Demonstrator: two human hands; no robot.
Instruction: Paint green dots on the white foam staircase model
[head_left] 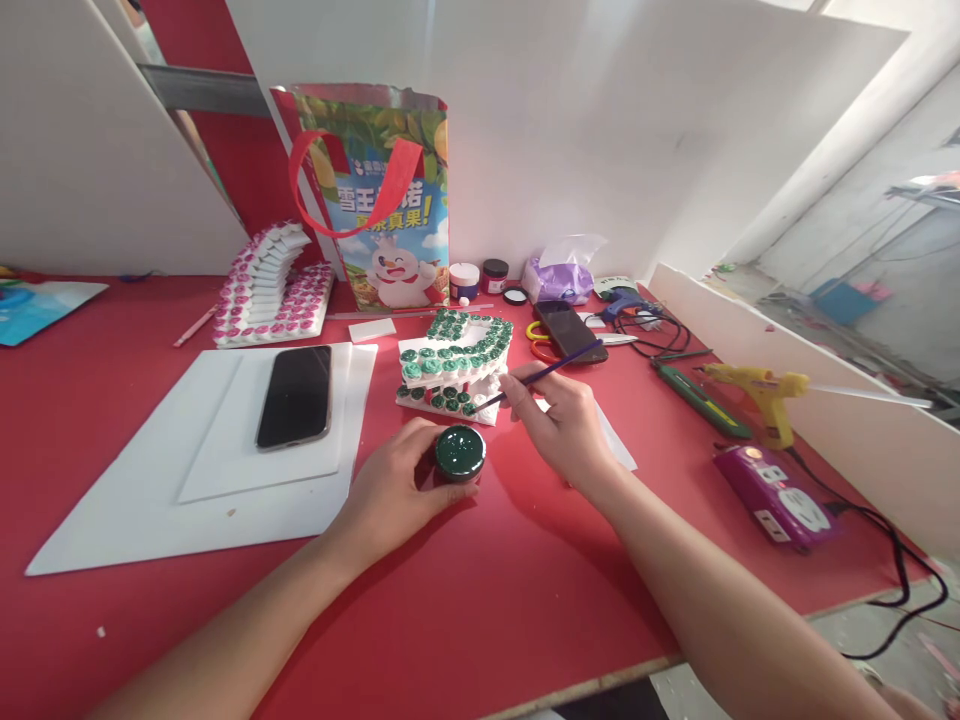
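Note:
My left hand [409, 475] is wrapped round an uncapped jar of dark green paint [460, 452] on the red table. Between the fingers of my right hand [559, 410] is a thin paintbrush [559, 364] with a dark handle. Its tip points left and down at the lower tier of a white model [454, 365], touching or very near it. Rows of small rosette-like pieces cover this model; many are painted green, while some at the lower right are white.
Behind stand a pink-and-white model [270, 290], a colourful bag [390, 200] and paint jars [495, 275]. A phone [295, 397] lies on white boards [195, 480] at left. To the right are another phone [570, 331], a yellow glue gun [761, 390], a green cutter [701, 400] and a purple power strip [776, 500].

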